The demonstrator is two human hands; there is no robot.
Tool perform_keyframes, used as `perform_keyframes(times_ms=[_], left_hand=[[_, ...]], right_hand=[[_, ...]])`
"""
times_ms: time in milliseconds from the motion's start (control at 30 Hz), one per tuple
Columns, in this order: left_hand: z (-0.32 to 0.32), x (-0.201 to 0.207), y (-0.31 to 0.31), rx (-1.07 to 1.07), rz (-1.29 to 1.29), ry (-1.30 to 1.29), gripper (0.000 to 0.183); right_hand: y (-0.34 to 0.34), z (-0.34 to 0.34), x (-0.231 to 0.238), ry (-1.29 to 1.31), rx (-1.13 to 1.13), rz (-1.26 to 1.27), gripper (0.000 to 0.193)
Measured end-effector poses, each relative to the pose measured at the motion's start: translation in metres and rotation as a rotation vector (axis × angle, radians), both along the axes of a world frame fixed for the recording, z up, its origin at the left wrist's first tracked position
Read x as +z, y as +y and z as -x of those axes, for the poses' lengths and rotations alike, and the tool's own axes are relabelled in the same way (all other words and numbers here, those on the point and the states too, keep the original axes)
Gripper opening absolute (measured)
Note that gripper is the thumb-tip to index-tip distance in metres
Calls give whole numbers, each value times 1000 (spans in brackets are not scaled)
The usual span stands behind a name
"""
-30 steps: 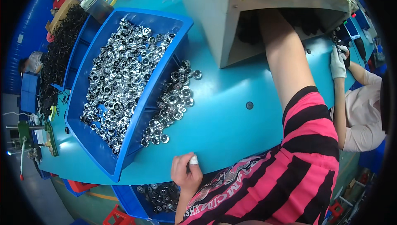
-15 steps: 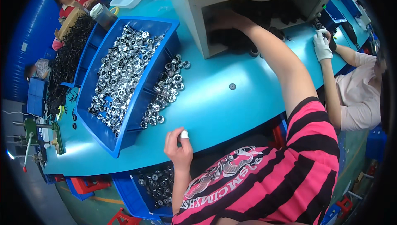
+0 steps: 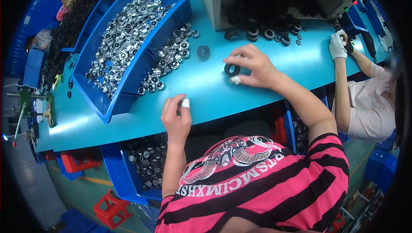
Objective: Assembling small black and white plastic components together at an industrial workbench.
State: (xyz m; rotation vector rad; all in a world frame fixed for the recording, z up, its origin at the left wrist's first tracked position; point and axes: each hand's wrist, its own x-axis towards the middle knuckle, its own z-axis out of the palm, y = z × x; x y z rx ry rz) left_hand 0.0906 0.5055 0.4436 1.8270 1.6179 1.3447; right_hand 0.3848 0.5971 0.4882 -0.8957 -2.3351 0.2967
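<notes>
My left hand (image 3: 176, 117) hovers over the front edge of the turquoise table (image 3: 86, 128), fingers curled toward a white-covered thumb tip, with nothing visible in them. Farther right, my right hand (image 3: 255, 68) grips a black ring (image 3: 232, 69) between its fingers and its thumb, which also has a white cover. A blurred dark round piece (image 3: 203, 52) is to the left of that ring. Loose shiny metal-and-black wheels (image 3: 174, 57) lie between my hands and a big blue bin (image 3: 128, 85) heaped with more of them.
A pale box-like cabinet (image 3: 210, 6) stands open at the back, black rings (image 3: 269, 34) spilling from its mouth. At the right, a co-worker's white-gloved hand (image 3: 337, 46) is at the table. A green hand press (image 3: 30, 106) stands far left. Below the edge sits a wheel-filled blue bin (image 3: 113, 168).
My right hand has come out of the cabinet with a black ring. Black rings now show at the cabinet's mouth, and the blurred round piece has appeared. The whole view has shifted.
</notes>
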Motion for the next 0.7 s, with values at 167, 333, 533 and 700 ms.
perform_keyframes(times_ms=[167, 333, 533, 700], left_hand=[[19, -4, -41, -16, 9, 40, 17], [48, -9, -62, -8, 22, -16, 18], [76, -22, -103, -143, 182, -717, 30], [103, -62, -131, -430, 417, -1402, 52]], right_hand=[[-23, 25, -33, -77, -21, 82, 49], [-38, 69, -24, 12, -50, 150, 51], [-101, 163, -13, 229, 129, 427, 54], [-145, 227, -71, 211, 233, 325, 58]])
